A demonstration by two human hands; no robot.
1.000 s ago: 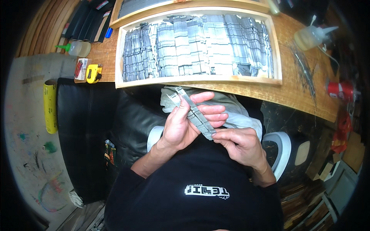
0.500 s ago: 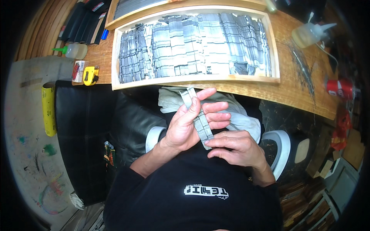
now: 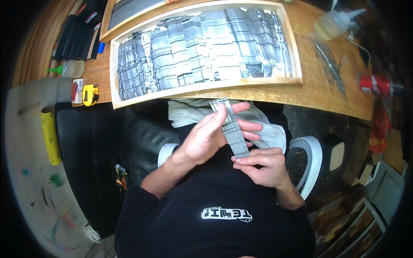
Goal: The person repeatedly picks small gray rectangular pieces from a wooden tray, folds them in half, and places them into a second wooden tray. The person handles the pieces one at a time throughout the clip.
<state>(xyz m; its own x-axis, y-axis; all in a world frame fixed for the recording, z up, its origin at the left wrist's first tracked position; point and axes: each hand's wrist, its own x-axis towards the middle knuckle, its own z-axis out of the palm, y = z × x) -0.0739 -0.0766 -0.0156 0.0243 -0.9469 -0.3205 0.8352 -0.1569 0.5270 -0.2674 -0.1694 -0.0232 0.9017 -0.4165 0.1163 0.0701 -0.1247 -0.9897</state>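
A narrow grey strip with dark cross lines point(image 3: 235, 133) slants between my hands, just in front of the table edge. At its upper end, the thumb of my left hand point(image 3: 200, 139) rests on it, with the other fingers stretched out behind. My right hand point(image 3: 266, 167) pinches the lower end between thumb and fingers. Beyond them sits a shallow wooden tray point(image 3: 206, 90), filled with rows of similar grey layered pieces point(image 3: 180, 53). Bright light washes out some of the pieces in the middle.
On the wooden table point(image 3: 335, 96) are a yellow tape measure point(image 3: 90, 94), a green-tipped bottle point(image 3: 72, 69), a larger squeeze bottle point(image 3: 331, 26) and a red can point(image 3: 375, 84). A second wooden tray point(image 3: 111, 36) lies behind. A yellow tube point(image 3: 50, 135) stands at left.
The strip has turned so its broad, lined face shows more. My left thumb has shifted near its top end. The tray and table sit slightly further left and higher in view.
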